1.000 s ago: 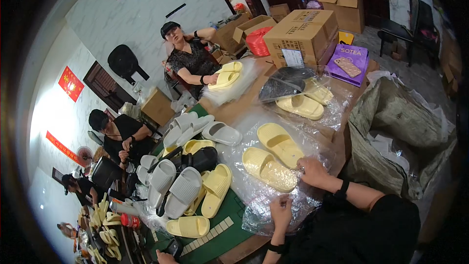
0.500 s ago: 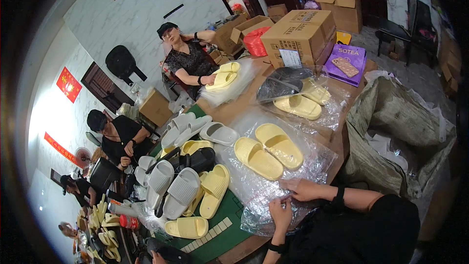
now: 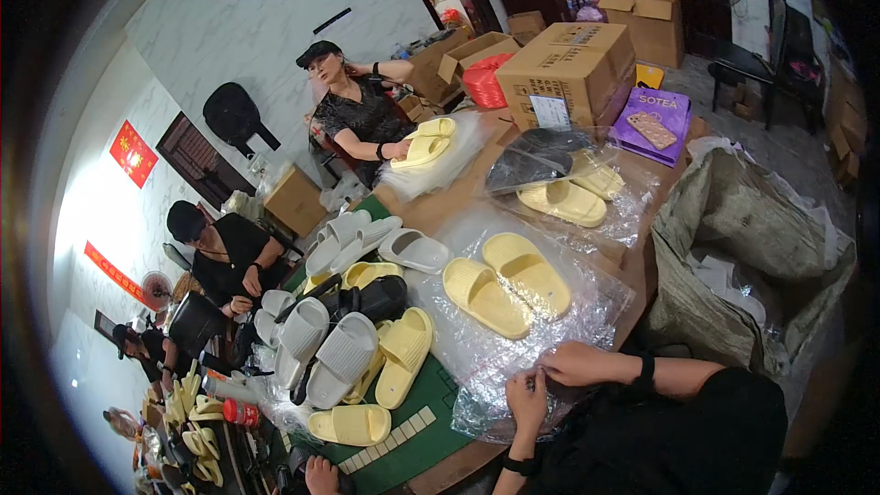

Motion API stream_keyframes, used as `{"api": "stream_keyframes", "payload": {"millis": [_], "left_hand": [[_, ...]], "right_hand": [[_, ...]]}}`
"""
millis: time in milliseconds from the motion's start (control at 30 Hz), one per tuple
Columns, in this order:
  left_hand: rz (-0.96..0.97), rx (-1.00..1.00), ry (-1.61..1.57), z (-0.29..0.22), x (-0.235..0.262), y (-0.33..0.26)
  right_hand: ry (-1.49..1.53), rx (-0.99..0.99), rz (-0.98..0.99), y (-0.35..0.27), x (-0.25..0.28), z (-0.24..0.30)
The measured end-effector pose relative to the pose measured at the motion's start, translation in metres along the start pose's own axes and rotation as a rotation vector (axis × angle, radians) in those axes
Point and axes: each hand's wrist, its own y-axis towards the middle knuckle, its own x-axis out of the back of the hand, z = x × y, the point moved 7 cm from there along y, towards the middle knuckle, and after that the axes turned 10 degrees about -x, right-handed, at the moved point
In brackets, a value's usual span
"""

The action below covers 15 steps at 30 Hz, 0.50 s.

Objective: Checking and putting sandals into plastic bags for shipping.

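Observation:
My left hand (image 3: 528,401) and my right hand (image 3: 573,363) meet at the near edge of a clear plastic bag (image 3: 495,357) and pinch its film between their fingers. Two pale yellow slippers (image 3: 507,282) lie side by side on the bag just beyond my hands. My dark sleeves come in from the lower edge, a black band on each wrist.
Several grey, yellow and black slippers (image 3: 353,335) are heaped on the green mat (image 3: 403,426) to my left. Bagged slippers (image 3: 568,188), cardboard boxes (image 3: 568,64) and a purple bag (image 3: 655,119) stand further back. A large sack (image 3: 742,257) gapes on my right. Other people sit along the table.
My right hand has drawn back from the yellow slippers to the bag's near edge, joining my left hand there. The slippers have slid slightly further from me.

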Motion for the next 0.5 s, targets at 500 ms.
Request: {"api": "stream_keyframes", "payload": {"millis": [500], "left_hand": [[0.390,0.362,-0.443,-0.047,-0.004,0.015]], "right_hand": [[0.368,-0.148,0.308,-0.047,0.055,0.013]]}}
